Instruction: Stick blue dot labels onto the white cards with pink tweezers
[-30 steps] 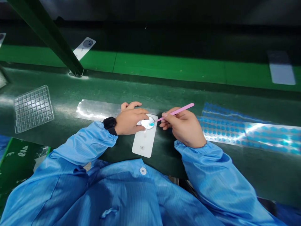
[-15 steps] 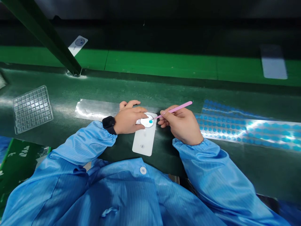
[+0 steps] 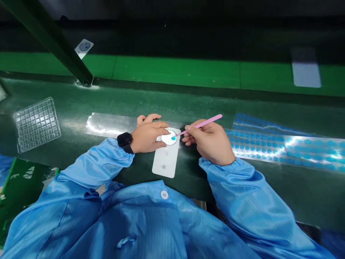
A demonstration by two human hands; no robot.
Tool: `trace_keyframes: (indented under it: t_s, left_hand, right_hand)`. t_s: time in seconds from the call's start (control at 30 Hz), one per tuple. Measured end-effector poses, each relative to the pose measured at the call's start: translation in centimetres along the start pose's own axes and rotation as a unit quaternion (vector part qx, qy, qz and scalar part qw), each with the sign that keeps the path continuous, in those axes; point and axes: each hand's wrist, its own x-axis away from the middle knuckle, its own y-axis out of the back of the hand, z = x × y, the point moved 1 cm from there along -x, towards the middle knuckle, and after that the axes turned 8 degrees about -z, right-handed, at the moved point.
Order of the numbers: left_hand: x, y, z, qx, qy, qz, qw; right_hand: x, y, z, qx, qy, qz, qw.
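A white card (image 3: 165,162) with rounded corners lies on the green bench before me, bearing a clear-edged round white piece with a small blue dot (image 3: 173,138). My left hand (image 3: 147,136) rests over the card's upper left. Its thumb and forefinger are apart, touching the round piece, and its other fingers spread out beyond. Pinched in my right hand (image 3: 210,141) are slim pink tweezers (image 3: 208,121), slanting down to the left. Their fine tip meets the round piece close to the blue dot; whether it grips anything is too small to tell.
Sheets of blue round stickers (image 3: 269,145) lie on the right. A shiny clear strip (image 3: 110,124) reaches under my left hand, and a clear gridded tray (image 3: 37,124) sits far left. Beyond the bench, a green belt (image 3: 175,72) carries white cards; a green post (image 3: 67,57) rises at left.
The cards on the belt have slid a little to the left. My right hand and the tweezers have shifted slightly right; my left hand stays almost still.
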Motion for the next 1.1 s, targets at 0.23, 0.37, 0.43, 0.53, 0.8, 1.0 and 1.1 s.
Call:
trace_keyframes:
  t_s: [0.23, 0.37, 0.43, 0.53, 0.8, 1.0, 1.1]
  left_hand:
    - [-0.07, 0.01, -0.01, -0.001, 0.003, 0.001, 1.0]
    - [-0.06, -0.06, 0.01, -0.001, 0.002, 0.0, 1.0]
    - [-0.04, -0.09, 0.03, -0.002, 0.0, -0.002, 1.0]
    - [-0.03, -0.08, 0.03, -0.003, 0.0, -0.003, 1.0]
    - [-0.03, 0.03, -0.06, -0.002, 0.003, -0.001, 1.0]
    - [0.04, -0.08, 0.04, -0.008, -0.002, -0.005, 1.0]
    - [0.05, -0.12, 0.06, -0.01, -0.002, -0.009, 1.0]
  right_hand:
    - [0.01, -0.13, 0.15, -0.004, 0.001, 0.0, 1.0]
    - [0.01, -0.17, 0.23, -0.002, 0.003, 0.002, 1.0]
    - [-0.02, -0.16, 0.17, 0.0, 0.003, 0.001, 1.0]
    - [-0.06, -0.13, 0.04, 0.002, 0.002, 0.0, 1.0]
    - [-0.02, -0.15, 0.09, 0.012, 0.004, -0.008, 1.0]
    - [-0.06, -0.1, -0.01, 0.024, 0.008, -0.006, 1.0]
    - [-0.08, -0.06, -0.06, 0.031, 0.012, -0.004, 0.999]
